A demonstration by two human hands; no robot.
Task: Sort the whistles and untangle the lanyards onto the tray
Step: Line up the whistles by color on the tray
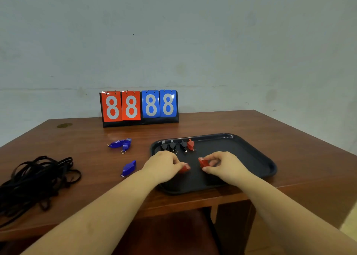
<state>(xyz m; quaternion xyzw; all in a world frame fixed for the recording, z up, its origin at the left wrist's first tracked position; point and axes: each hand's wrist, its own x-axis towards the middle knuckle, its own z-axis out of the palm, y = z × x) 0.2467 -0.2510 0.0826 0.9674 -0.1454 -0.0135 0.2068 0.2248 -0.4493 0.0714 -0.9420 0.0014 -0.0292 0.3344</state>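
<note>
Four white 8s on the far red-and-blue flip scoreboard (139, 108), left hand (164, 165) fingers pinching a red plastic whistle (185, 167), right hand (225, 163) pinching another red whistle (203, 162) over the black plastic tray (257, 158)

Brown wooden table (241, 127), dark tray (258, 158) under both hands, two blue whistles (120, 143) beyond the left hand (164, 165), another blue whistle (129, 168) just left of it, tangled black lanyards (36, 179) far left, flip scoreboard (139, 108) at the back
</note>
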